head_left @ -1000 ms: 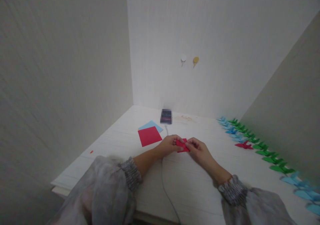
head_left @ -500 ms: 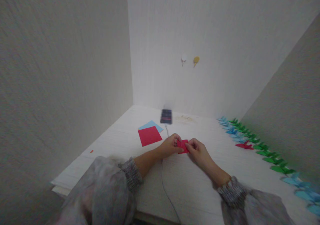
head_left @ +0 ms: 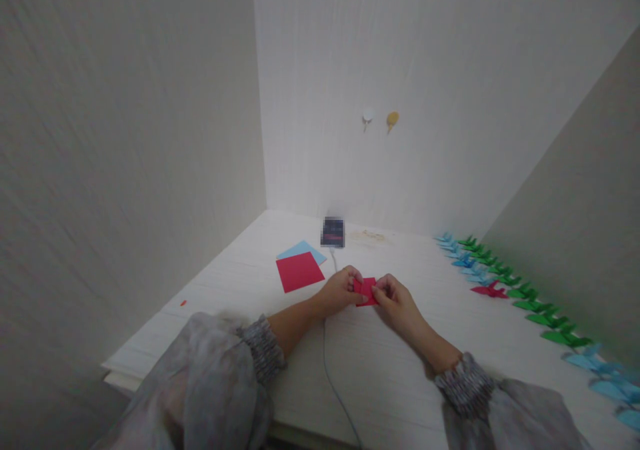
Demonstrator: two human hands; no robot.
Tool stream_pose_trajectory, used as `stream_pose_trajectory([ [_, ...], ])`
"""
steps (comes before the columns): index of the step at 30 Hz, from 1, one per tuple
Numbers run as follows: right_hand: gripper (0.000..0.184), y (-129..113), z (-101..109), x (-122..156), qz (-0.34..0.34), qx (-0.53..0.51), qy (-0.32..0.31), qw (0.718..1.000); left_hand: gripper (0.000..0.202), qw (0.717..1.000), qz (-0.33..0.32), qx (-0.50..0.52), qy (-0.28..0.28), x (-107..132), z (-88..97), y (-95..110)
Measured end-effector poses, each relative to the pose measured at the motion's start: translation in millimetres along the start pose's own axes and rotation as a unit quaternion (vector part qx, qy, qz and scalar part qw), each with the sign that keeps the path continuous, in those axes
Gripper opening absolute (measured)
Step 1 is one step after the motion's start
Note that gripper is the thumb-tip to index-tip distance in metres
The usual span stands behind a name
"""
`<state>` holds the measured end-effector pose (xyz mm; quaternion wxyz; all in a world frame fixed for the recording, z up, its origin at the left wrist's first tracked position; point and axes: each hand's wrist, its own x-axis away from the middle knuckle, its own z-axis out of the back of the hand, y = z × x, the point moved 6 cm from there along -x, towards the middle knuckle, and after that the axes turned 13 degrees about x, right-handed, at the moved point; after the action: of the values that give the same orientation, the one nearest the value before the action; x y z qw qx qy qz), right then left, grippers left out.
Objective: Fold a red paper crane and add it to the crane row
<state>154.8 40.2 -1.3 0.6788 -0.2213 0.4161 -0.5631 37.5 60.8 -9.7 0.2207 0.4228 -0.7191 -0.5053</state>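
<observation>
A small folded piece of red paper (head_left: 369, 291) is held between my two hands over the middle of the table. My left hand (head_left: 343, 289) pinches its left side with thumb and fingers. At its right edge, the thumb and fingertips of my right hand (head_left: 393, 297) are closed on the same paper. A flat square sheet of red paper (head_left: 299, 272) lies left of my left hand, partly covering a light blue sheet (head_left: 303, 247).
Folded green paper birds (head_left: 545, 317), light blue ones (head_left: 595, 360) and a red one (head_left: 490, 290) line the table's right side. A blurred-out dark device (head_left: 333, 232) stands at the back, its cable (head_left: 327, 363) running forward. Two hooks (head_left: 393, 119) are on the wall.
</observation>
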Motion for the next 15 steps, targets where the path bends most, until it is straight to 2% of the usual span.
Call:
stream_pose_trajectory([
  [5, 0.014, -3.7, 0.8, -0.3, 0.003, -0.018, 0.0, 1.0, 0.041, 1.0, 0.003, -0.01, 0.002, -0.2, 1.3, -0.7],
  [15, 0.022, 1.9, -8.5, -2.1, -0.012, -0.179, -0.048, 0.983, 0.039, 1.0, 0.001, 0.0, 0.007, -2.6, 3.1, -2.7],
])
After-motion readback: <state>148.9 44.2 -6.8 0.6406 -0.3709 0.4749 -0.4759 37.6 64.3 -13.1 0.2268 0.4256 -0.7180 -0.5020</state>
